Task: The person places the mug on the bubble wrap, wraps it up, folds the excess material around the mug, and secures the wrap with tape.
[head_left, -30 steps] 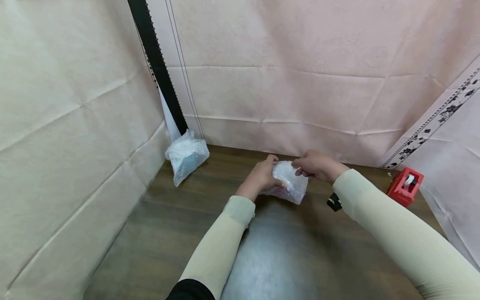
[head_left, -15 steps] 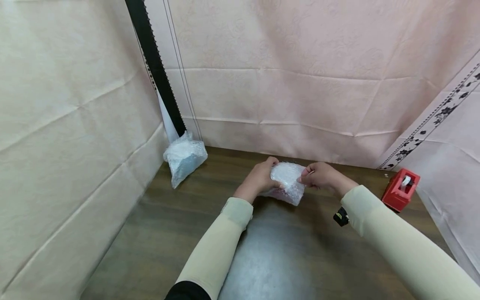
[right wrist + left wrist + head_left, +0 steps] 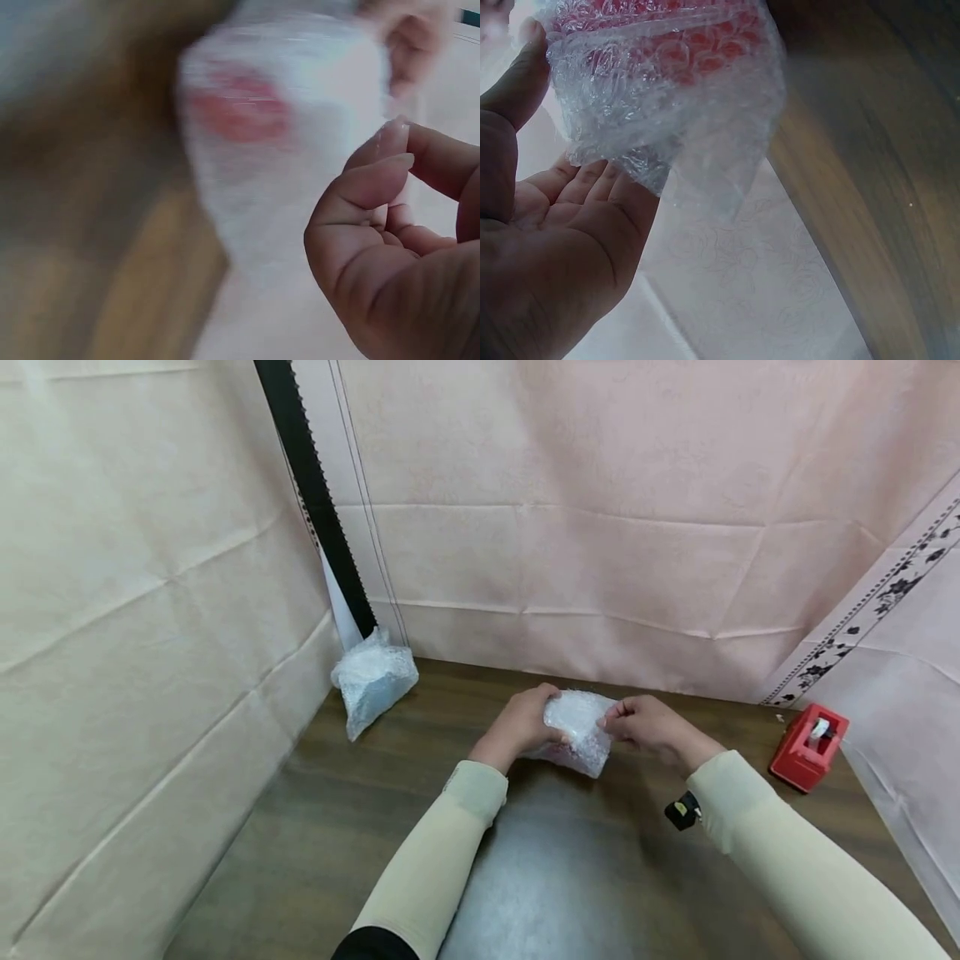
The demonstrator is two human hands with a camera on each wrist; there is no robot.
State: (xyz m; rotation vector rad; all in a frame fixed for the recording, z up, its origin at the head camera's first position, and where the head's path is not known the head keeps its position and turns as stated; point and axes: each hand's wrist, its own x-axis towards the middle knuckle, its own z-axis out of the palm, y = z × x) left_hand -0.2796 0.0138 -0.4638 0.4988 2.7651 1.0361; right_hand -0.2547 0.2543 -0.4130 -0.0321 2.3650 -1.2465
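Note:
A package in bubble wrap (image 3: 579, 724) is held near the back of the table, with something red showing through the wrap (image 3: 697, 52). My left hand (image 3: 521, 724) grips it from the left, thumb on the near side and fingers behind. At its right edge is my right hand (image 3: 651, 728), thumb and forefinger pinched together. Between those fingertips, the right wrist view shows a small clear strip that looks like a piece of tape (image 3: 393, 140). The package's underside is hidden in the head view.
Another bubble-wrapped package (image 3: 375, 681) stands in the back left corner. A red tape dispenser (image 3: 810, 747) sits at the right, close to the side cloth. Pale cloth walls (image 3: 562, 560) border the wooden table (image 3: 315, 835) at the back and sides.
My right hand has drawn from over the package's top to its right edge, and its forearm has shifted right and nearer. The left hand keeps its grip on the package.

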